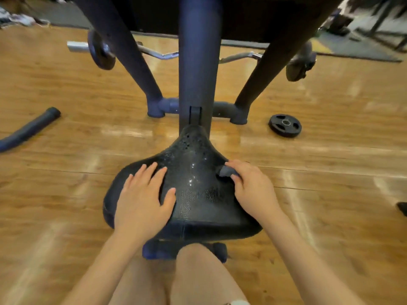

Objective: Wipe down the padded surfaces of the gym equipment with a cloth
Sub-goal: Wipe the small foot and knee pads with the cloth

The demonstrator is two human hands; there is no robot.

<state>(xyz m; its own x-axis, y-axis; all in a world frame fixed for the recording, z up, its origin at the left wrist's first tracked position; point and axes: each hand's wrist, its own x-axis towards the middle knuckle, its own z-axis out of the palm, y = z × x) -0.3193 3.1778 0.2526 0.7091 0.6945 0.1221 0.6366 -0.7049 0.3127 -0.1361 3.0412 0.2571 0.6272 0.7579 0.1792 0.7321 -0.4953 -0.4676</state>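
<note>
- The black padded seat (189,186) sits low in the middle of the view, its narrow nose pointing away toward the dark blue upright post (198,62) of the machine, its broad back end nearest the person.
- The left hand (143,199) lies flat on the left half of the seat — fingers straight and slightly spread, thumb angled out toward the centre, holding nothing.
- The right hand (253,186) rests on the right edge of the seat, fingers curled round a small dark bunched cloth (225,171) that presses against the pad.
- Small shiny droplets or specks glint on the pad between the two hands.
- Two slanted frame legs (132,69) run down either side of the post to a cross bar with rounded feet on the wooden floor (66,194).
- Behind the frame a curl bar (158,52) lies on the floor with a weight plate at its left end (100,50) and another at the right, partly hidden by the frame leg.
- A loose black weight plate (284,125) lies flat on the floor, well to the right of the seat's nose.
- A dark foam-covered tube (28,130) lies at the left edge — apart from the machine.
- The person's bare knees show at the bottom, just below the seat's back end.
</note>
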